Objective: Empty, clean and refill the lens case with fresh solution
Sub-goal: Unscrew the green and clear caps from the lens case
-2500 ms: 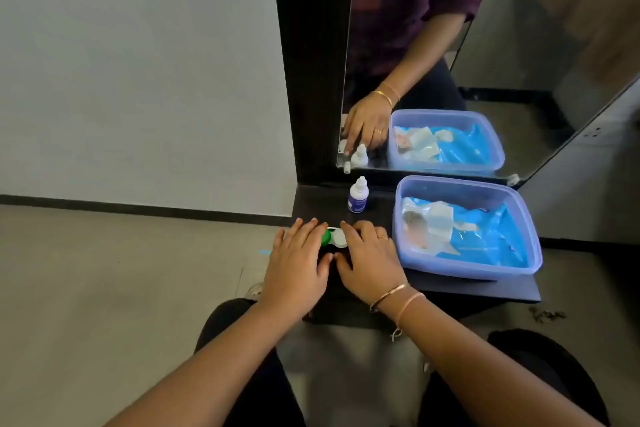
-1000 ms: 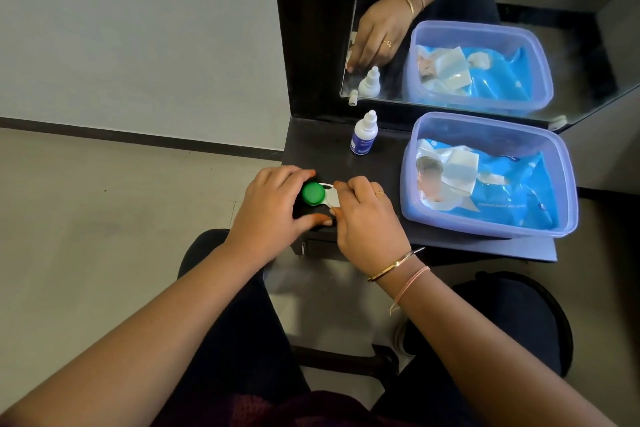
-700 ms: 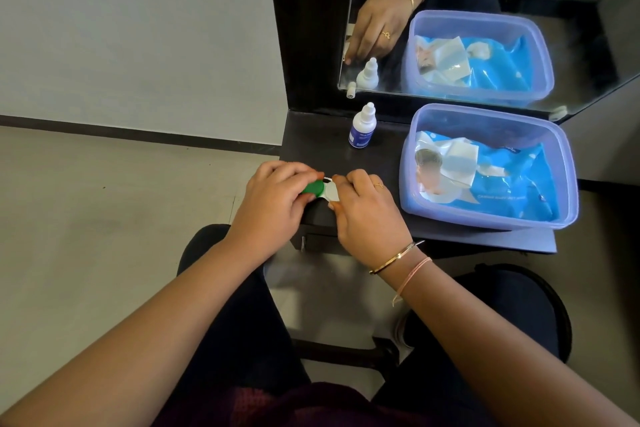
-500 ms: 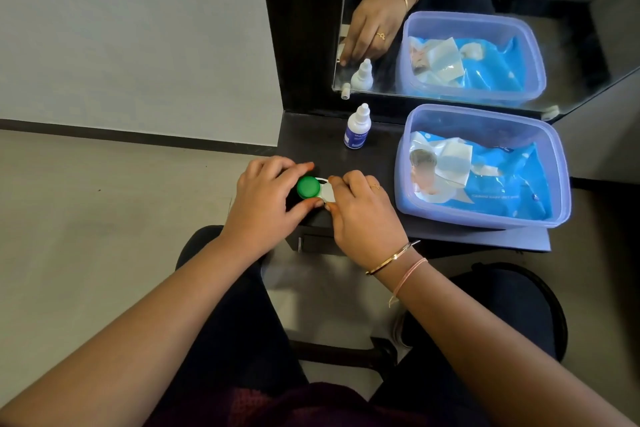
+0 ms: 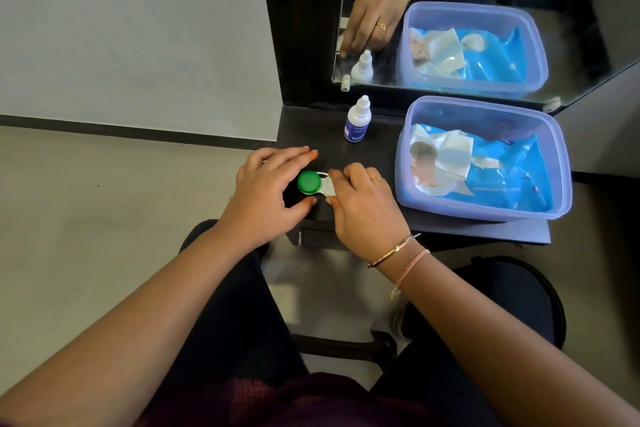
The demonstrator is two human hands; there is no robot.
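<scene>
Down on the matte black shelf, a glossy white plastic lens case with round green cap lies between both hands: right hand pinches its white end; left hand arches loosely beside the cap, fingers relaxed.

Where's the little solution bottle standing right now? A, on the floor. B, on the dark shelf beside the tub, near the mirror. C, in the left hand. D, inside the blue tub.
B: the solution bottle stands upright on the dark shelf, just left of the tub and close in front of the mirror.
</scene>
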